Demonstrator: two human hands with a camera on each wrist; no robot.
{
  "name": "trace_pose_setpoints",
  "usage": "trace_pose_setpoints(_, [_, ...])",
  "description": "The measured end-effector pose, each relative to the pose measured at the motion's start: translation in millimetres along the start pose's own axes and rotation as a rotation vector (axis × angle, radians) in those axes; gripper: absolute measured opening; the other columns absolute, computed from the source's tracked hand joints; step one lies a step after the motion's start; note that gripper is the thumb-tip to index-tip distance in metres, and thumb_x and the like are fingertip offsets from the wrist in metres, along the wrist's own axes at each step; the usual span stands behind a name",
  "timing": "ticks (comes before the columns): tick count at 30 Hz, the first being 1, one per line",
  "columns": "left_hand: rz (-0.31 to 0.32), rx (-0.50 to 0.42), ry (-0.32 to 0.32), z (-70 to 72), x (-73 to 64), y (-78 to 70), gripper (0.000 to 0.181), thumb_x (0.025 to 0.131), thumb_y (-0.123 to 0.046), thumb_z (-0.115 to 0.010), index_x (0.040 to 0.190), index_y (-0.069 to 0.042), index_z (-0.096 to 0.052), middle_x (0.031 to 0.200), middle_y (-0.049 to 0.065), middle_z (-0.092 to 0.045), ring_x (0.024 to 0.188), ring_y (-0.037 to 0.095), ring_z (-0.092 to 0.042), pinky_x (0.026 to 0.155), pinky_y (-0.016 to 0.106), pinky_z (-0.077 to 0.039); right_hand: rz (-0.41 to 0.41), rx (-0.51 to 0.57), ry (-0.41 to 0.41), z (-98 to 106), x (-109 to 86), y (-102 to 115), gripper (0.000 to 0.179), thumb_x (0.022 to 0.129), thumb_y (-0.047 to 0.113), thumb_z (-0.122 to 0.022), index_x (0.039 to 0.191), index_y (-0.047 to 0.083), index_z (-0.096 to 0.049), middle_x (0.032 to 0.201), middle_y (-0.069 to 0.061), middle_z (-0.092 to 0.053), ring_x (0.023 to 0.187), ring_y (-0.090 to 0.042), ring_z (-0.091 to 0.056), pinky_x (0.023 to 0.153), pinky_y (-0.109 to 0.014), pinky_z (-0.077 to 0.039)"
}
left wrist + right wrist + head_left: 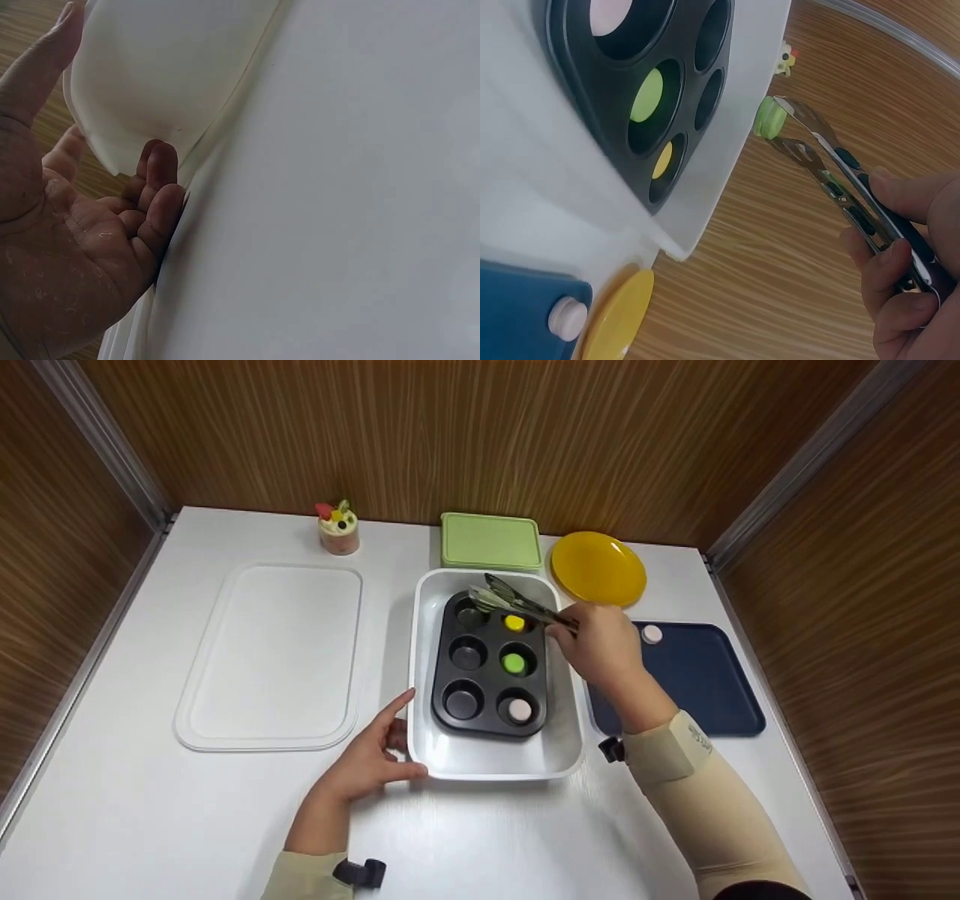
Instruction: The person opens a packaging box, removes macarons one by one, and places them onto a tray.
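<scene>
My right hand grips a pair of tongs reaching over the far end of a white basin. Between the tong tips sits a light-green macaron, plainest in the right wrist view. Inside the basin lies a black muffin tin. Its right column holds a yellow macaron, a green one and a pale pink one. My left hand rests at the basin's near left corner, thumb and forefinger extended against it, the other fingers loosely bent beside its outer wall.
Right of the basin is a dark blue tray with a pale pink macaron. Behind stand a green lidded box, a yellow plate and a dessert cup. A clear white lid lies at left. Wooden panels enclose the table.
</scene>
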State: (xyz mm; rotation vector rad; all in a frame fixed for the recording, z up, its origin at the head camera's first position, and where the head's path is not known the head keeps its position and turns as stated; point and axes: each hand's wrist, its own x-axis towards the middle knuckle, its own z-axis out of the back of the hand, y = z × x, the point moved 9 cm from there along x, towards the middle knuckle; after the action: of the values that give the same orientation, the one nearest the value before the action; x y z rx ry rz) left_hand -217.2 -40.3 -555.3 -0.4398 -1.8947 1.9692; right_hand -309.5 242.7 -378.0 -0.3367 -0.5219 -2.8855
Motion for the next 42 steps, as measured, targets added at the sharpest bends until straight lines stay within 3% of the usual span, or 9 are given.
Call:
trace_pose_setpoints(9, [0.013,-0.003,-0.002,1.3,-0.1,3.2,0.111,0.08,-0.001,-0.092,0.167,-0.003,-0.023,0.118,0.028,-0.062,0.098,0.029,-0.066,0.075,0.027,-0.055,-0.001,-0.008,-0.087,18.5,-15.4,-20.1,0.016,0.093,0.021,-0.083,0.094,0.005,-0.081,0.084,-0.011,-0.074,0.073,-0.033,-0.067,0.064,-0.052,-0.052])
trace_pose_setpoints(25, [0.021,0.018,-0.004,2.1,-1.3,2.8,0.111,0.08,-0.003,-0.092,0.168,-0.004,-0.023,0.117,0.027,-0.062,0.097,0.027,-0.064,0.075,0.027,-0.053,-0.134,-0.015,-0.169,46.2,-47.3,-83.6,0.017,0.096,0.02,-0.081,0.103,0.004,-0.083,0.092,-0.017,-0.077,0.074,-0.035,-0.065,0.065,-0.052,-0.049])
trace_pose_setpoints(33, [0.026,0.022,0.002,0.7,-0.8,4.3,0.111,0.081,-0.002,-0.092,0.168,-0.005,-0.023,0.12,0.027,-0.063,0.102,0.032,-0.066,0.077,0.028,-0.054,-0.179,-0.035,-0.216,62.8,-62.3,-114.3,0.02,0.094,0.016,-0.081,0.107,0.001,-0.082,0.098,-0.021,-0.078,0.088,-0.043,-0.071,0.074,-0.059,-0.052])
trace_pose_setpoints(42, [0.023,0.046,-0.003,0.4,0.1,1.5,0.112,0.08,-0.005,-0.093,0.168,-0.006,-0.023,0.118,0.025,-0.064,0.099,0.028,-0.066,0.076,0.028,-0.052,-0.262,-0.054,-0.258,81.5,-80.1,-148.4,0.025,0.094,0.017,-0.081,0.109,-0.003,-0.08,0.098,-0.025,-0.076,0.091,-0.048,-0.07,0.074,-0.061,-0.049])
